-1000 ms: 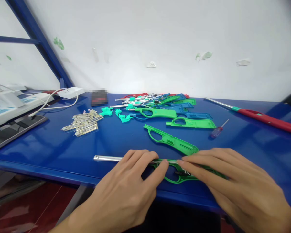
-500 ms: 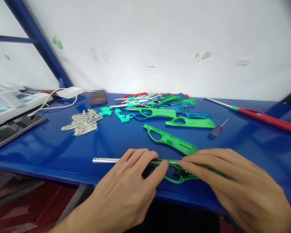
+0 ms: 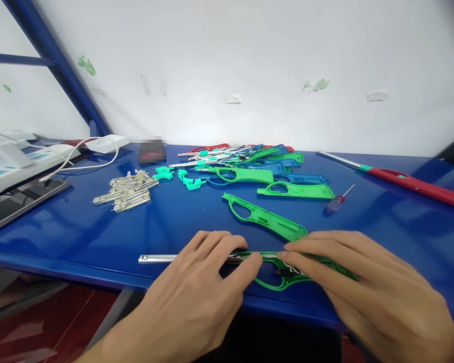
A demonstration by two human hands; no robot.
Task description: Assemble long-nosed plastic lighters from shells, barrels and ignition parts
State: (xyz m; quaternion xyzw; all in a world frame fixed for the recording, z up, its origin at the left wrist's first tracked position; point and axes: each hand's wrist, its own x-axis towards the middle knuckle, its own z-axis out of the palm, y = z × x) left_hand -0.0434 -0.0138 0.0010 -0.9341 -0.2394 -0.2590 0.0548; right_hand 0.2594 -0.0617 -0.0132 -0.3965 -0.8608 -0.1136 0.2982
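Near the table's front edge lies a green lighter shell half (image 3: pixel 274 288), open side up, with a metal tube (image 3: pixel 157 258) sticking out to the left. My left hand (image 3: pixel 196 287) closes on the front of the shell and the tube, thumb and fingers pressed on it. My right hand (image 3: pixel 366 277) grips the handle part, its fingertips at a white wire and a dark part (image 3: pixel 289 269) inside the shell. Just behind, a second green shell half (image 3: pixel 272 220) lies open side up, one end by my right fingertips.
Behind are piled green, blue and red shells (image 3: pixel 245 175), teal pieces (image 3: pixel 191 181) and clear fuel tanks (image 3: pixel 126 191). A small screwdriver (image 3: pixel 336 202) and a red lighter (image 3: pixel 419 186) lie right; a tablet (image 3: pixel 26 201) and white cable (image 3: pixel 77 168) left.
The metal tube and shell have shifted slightly left and down, the tube's tip most of all. Both hands keep nearly the same hold. The whole view has moved a little.
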